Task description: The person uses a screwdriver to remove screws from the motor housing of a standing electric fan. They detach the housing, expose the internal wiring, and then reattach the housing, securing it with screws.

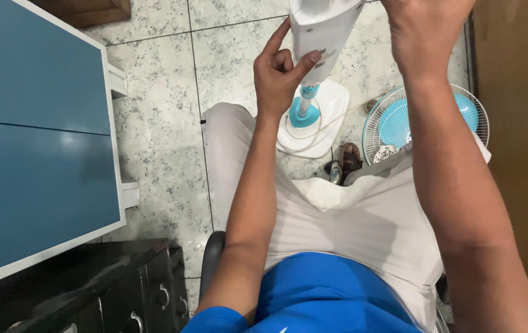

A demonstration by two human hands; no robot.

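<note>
— Pinched against the lower side of the white fan housing (pixel 322 31) was the thumb of the left hand (pixel 279 74), with the index finger laid straight up along the housing's edge and the other fingers curled into the palm. Was that seen clearly?

— It was. The housing was touched and steadied by that hand, though how firmly it was gripped could not be judged.

— And the right hand (pixel 424 31)?

— Only its back and wrist were shown; the fingers were cut off by the top edge of the view. Whether it was closed on anything could not be told. It was held just beside the housing, on its right.

— Where was the housing placed relative to the hands?

— Between them, at the top of the view, narrowing downward to a teal collar (pixel 306 92) and a pole. Its upper part was cut off. The pole was seated in a white base (pixel 329 117) on the speckled floor (pixel 153 123), directly below the left hand, with a thin cord looped over the base.

— What else was partly hidden?

— A round fan grille with blue blades (pixel 393 123) was lying on the floor to the right, and much of it was covered by the right forearm and a knee. A sandalled foot (pixel 349 160) was glimpsed between base and grille. A blue cabinet (pixel 36 135) and dark drawers (pixel 122 290) were seen at the left.
</note>
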